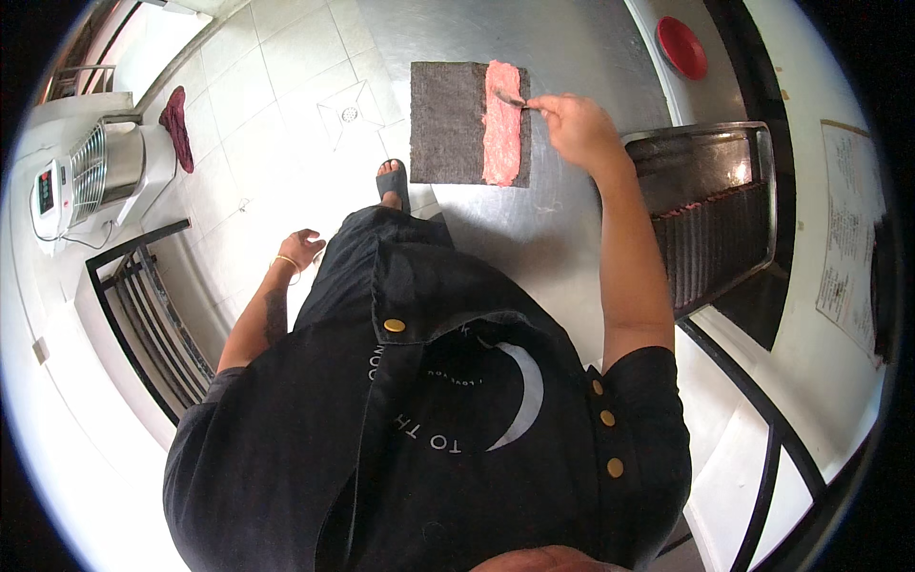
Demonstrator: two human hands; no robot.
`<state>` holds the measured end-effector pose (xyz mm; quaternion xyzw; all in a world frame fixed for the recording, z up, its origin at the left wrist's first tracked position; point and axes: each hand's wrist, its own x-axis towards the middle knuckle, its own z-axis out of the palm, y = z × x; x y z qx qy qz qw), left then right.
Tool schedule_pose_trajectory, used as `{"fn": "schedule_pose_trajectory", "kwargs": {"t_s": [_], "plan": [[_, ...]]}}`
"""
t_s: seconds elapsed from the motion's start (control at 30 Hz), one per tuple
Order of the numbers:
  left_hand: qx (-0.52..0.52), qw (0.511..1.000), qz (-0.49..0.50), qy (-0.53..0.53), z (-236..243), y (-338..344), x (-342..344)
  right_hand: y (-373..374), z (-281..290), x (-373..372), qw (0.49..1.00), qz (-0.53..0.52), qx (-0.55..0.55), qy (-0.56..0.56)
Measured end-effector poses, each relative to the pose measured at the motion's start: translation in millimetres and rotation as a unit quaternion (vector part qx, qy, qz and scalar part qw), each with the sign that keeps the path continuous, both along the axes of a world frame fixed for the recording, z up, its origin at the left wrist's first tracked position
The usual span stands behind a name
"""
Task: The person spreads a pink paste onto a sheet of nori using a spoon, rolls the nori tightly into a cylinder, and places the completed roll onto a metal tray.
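Observation:
A square dark sheet [446,124], like seaweed, lies flat on the metal table. Along its right side runs a long strip of pink paste [501,143], spread nearly from the far edge to the near one. My right hand [581,132] is closed on the handle of a small metal spoon [511,98], whose tip rests on the upper part of the paste. My left hand [303,248] hangs low beside my dark apron, its fingers loosely bent and apart, with nothing visible in it.
Right of the table stands a metal tray [770,181] with a row of several dark rolls [715,248]. A red round dish [681,48] sits beyond it. A mixer machine [105,176] and a dark red cloth [175,129] are on the left, above a tiled floor.

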<state>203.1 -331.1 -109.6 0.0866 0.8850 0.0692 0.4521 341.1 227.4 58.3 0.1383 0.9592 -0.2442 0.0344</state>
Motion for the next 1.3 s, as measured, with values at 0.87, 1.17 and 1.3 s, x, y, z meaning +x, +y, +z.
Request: {"fn": "schedule_pose_trajectory", "kwargs": {"t_s": [0.87,1.17,1.3], "plan": [[-0.009,0.999,-0.03,-0.005,7,56,-43,25,4,-25,0.994,0.019,0.06,0.093],[-0.037,0.999,-0.036,-0.012,0,44,-48,30,-6,-10,0.992,0.122,-0.03,0.027],[-0.018,0.999,-0.033,-0.007,0,59,-62,41,-4,-37,0.996,0.047,0.011,0.081]]}}
